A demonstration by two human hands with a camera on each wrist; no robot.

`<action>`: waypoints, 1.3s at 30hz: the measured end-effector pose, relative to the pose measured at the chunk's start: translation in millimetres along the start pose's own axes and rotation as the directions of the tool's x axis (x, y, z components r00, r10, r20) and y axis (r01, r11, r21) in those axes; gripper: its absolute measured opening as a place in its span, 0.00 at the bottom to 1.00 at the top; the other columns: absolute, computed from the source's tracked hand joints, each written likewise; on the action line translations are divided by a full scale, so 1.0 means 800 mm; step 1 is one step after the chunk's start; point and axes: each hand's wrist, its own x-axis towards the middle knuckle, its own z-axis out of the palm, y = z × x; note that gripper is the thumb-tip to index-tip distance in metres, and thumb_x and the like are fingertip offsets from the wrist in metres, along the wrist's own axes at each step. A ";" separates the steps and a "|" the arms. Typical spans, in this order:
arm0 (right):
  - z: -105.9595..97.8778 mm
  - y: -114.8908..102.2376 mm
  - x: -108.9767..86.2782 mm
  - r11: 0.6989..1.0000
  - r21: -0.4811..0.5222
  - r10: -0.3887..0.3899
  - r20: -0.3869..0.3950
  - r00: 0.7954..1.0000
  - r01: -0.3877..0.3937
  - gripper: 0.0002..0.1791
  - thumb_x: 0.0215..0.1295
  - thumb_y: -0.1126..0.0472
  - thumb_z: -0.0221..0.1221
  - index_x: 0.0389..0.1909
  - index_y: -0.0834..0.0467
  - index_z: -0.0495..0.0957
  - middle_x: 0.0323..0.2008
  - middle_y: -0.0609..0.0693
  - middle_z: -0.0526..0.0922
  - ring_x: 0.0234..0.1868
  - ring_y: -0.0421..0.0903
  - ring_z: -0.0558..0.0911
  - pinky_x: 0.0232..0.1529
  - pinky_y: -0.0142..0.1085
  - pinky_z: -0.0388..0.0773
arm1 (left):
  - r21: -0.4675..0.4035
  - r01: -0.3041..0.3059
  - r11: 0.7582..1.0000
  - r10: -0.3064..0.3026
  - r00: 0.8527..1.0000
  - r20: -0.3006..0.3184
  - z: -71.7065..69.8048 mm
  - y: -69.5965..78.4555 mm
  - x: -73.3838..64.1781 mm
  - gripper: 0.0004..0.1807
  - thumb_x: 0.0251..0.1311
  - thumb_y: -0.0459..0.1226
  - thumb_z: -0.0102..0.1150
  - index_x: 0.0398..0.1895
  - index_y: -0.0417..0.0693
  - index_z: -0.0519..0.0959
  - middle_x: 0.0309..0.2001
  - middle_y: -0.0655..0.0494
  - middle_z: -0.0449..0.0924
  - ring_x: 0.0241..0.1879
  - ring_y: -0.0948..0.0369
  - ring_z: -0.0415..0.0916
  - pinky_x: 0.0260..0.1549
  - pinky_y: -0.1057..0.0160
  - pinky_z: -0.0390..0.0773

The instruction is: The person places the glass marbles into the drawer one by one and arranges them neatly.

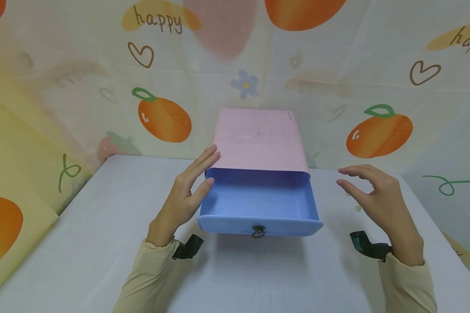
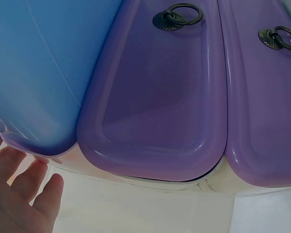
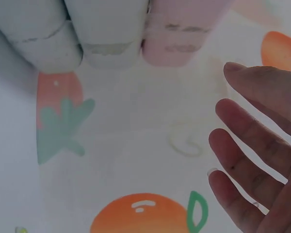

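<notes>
A small chest of drawers with a pink top [image 1: 258,139] stands at the back of the table. Its blue top drawer [image 1: 227,224] is pulled out, and a dark ring handle [image 1: 258,231] hangs on the front. No contents show inside it. In the left wrist view, two purple drawers [image 2: 160,97] with ring handles sit closed beneath. My left hand [image 1: 180,200] rests its fingers against the chest's left side, thumb near the blue drawer's edge. Apart from the chest, my right hand [image 1: 380,195] hovers at the right, fingers loosely bent and holding nothing.
A white cloth covers the table [image 1: 102,243]. A tiny yellowish-green piece [image 1: 358,208] lies on it below the right hand. Behind the chest hangs a fruit-printed curtain [image 1: 258,52], close to its back.
</notes>
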 end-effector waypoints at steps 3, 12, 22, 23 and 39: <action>0.001 0.007 -0.001 1.000 -0.005 0.023 0.008 1.000 -0.023 0.20 0.51 0.71 0.71 0.48 0.61 0.84 0.42 0.59 0.87 0.45 0.50 0.80 0.51 0.06 0.60 | 0.003 0.000 1.000 0.000 1.000 -0.001 0.000 0.000 0.000 0.29 0.65 0.30 0.51 0.71 0.43 0.68 0.75 0.50 0.63 0.77 0.56 0.56 0.76 0.64 0.55; 0.004 0.024 -0.006 0.995 0.011 0.097 0.038 0.995 -0.098 0.18 0.56 0.69 0.69 0.49 0.62 0.83 0.44 0.60 0.87 0.46 0.11 0.65 0.45 0.06 0.61 | 0.007 0.002 1.000 -0.002 1.000 -0.001 0.000 0.000 0.001 0.29 0.65 0.30 0.50 0.71 0.43 0.68 0.75 0.51 0.63 0.77 0.56 0.55 0.76 0.62 0.55; 0.013 0.041 -0.010 0.984 -0.023 0.178 0.074 0.981 -0.177 0.17 0.61 0.65 0.67 0.52 0.61 0.82 0.46 0.61 0.86 0.45 0.36 0.77 0.46 0.10 0.59 | 0.005 0.008 1.000 -0.008 1.000 0.003 0.000 0.000 0.001 0.29 0.65 0.30 0.50 0.71 0.43 0.68 0.75 0.51 0.63 0.77 0.56 0.55 0.76 0.61 0.55; 0.014 0.042 -0.011 0.984 -0.024 0.180 0.073 0.981 -0.178 0.17 0.61 0.66 0.67 0.51 0.62 0.82 0.46 0.61 0.86 0.44 0.35 0.76 0.47 0.10 0.59 | 0.006 0.009 1.000 -0.009 1.000 0.003 0.000 0.000 0.001 0.29 0.65 0.30 0.50 0.71 0.43 0.68 0.75 0.51 0.63 0.77 0.56 0.55 0.76 0.61 0.55; 0.032 0.076 -0.021 0.957 -0.025 0.290 0.114 0.950 -0.289 0.17 0.66 0.63 0.63 0.53 0.64 0.80 0.49 0.63 0.84 0.47 0.56 0.80 0.46 0.07 0.57 | 0.022 0.014 1.000 -0.014 1.000 0.001 0.000 0.001 0.001 0.29 0.65 0.31 0.50 0.71 0.43 0.68 0.75 0.50 0.63 0.77 0.56 0.56 0.76 0.59 0.56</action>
